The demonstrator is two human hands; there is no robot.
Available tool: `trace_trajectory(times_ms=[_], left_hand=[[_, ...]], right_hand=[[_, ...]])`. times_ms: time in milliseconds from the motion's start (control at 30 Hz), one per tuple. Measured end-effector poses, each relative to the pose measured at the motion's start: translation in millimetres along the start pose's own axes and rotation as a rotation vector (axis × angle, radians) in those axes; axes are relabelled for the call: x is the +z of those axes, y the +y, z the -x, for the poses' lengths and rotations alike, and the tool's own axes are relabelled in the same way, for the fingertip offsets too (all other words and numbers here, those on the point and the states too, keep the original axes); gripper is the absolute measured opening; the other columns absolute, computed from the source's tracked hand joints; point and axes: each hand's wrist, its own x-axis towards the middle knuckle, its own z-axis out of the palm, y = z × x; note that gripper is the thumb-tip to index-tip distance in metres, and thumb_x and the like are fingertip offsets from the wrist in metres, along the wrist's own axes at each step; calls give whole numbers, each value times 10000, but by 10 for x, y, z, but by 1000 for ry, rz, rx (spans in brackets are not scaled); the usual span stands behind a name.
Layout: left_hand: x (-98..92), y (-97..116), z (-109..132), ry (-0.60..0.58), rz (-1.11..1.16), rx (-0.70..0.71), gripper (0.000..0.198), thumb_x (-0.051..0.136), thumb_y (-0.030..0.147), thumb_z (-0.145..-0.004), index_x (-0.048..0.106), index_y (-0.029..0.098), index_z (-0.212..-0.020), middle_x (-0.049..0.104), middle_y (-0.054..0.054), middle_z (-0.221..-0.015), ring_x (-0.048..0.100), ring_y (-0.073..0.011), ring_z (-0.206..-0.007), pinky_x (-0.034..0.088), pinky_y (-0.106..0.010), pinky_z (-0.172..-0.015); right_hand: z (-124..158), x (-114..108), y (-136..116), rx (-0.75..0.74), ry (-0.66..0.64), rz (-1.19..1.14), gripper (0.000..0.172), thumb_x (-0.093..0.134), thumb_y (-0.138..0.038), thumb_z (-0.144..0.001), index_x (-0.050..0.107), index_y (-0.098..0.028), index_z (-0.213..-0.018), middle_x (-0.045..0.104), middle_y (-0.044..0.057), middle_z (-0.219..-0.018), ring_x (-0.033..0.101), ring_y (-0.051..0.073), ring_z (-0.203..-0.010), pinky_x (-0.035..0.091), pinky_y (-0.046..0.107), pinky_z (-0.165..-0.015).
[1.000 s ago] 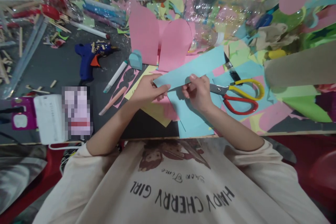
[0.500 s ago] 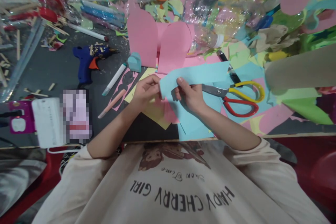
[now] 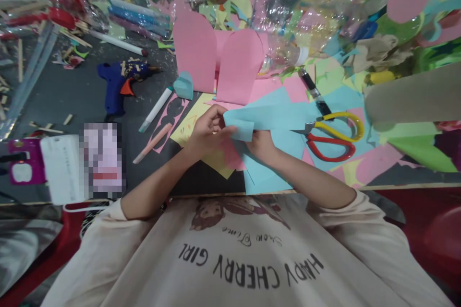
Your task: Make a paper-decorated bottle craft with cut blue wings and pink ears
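Observation:
A light blue paper strip [image 3: 277, 116] stretches across both hands, its left end folded back over itself into a short flap. My left hand [image 3: 209, 132] pinches the strip at the fold, thumb lying on the flap. From below, my right hand [image 3: 262, 146] holds the strip near the flap's edge, its fingertips hidden by the paper. Scissors [image 3: 334, 136] with one yellow and one red handle lie just right of that hand, blades mostly covered by the strip. Under the hands are light blue sheets [image 3: 270, 168] and a yellow sheet [image 3: 221, 165].
Pink rounded paper pieces [image 3: 239, 64] stand behind the hands. To the left lie a blue glue gun [image 3: 117, 84], a teal-tipped marker [image 3: 155, 109] and a phone [image 3: 103, 158]. A black-handled cutter [image 3: 315, 91] rests behind the scissors. Plastic bottles and paper scraps crowd the back.
The strip's left end has been folded over toward the right, and the strip sits lower. My right thumb, on top before, is now out of sight under the paper.

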Motion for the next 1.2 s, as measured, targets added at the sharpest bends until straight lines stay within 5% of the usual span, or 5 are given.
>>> trace_trajectory(times_ms=[233,567,900,1200], left_hand=[[-39,63,-21,101,-34,-42,379,758,482,-690,516,197,-755,464,64,-596,414,-53,-489,365,-176,-452],[-34,122,13,94,-124,-45,227,694,362,-708,580,194,-810,353,93,-504,355,-58,-442,295,-190,-440],[-35,100,21,193,-182,75,177,672,287,-765,643,220,-927,226,102,-506,220,-51,-410,211,-190,-411],[-40,113,11,260,-236,143,125,657,207,-736,656,212,-861,236,100,-507,210,-45,-398,218,-192,-388]], right_hand=[[17,-47,-34,33,-27,-75,588,476,-710,-817,415,-223,-493,412,-32,-458,396,101,-457,331,272,-497],[36,-133,-58,326,-43,-181,580,673,-738,-664,493,-227,-455,485,-30,-462,434,119,-480,433,302,-548],[41,-137,-32,333,-8,-161,556,589,-636,-828,540,-226,-456,523,-23,-489,495,123,-510,448,291,-572],[36,-142,-82,352,-19,-136,569,591,-680,-794,528,-233,-449,516,-34,-483,483,119,-507,445,292,-568]])
